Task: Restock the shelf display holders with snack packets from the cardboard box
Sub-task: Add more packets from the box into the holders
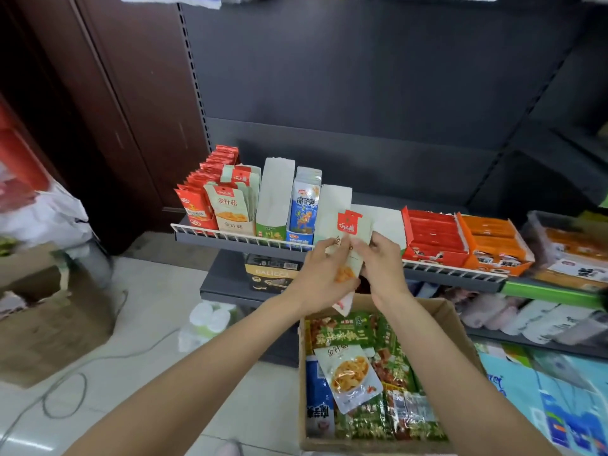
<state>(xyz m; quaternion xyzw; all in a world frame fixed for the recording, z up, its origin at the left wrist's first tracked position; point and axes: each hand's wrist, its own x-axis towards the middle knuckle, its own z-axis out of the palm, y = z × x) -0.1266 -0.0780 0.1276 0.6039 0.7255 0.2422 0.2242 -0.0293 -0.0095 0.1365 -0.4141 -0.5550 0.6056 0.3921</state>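
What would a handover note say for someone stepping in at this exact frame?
Left hand and right hand: both grip one pale snack packet with a red top label, held in front of the shelf rail.
Cardboard box: below the hands, still holding green, blue and pale packets.
Done: the holder with matching pale packets at left looks well filled; the blue-packet holder has stock.
Left: place the held packet. The green-fronted holder and the white holder behind the hands look empty; fill them from the box.
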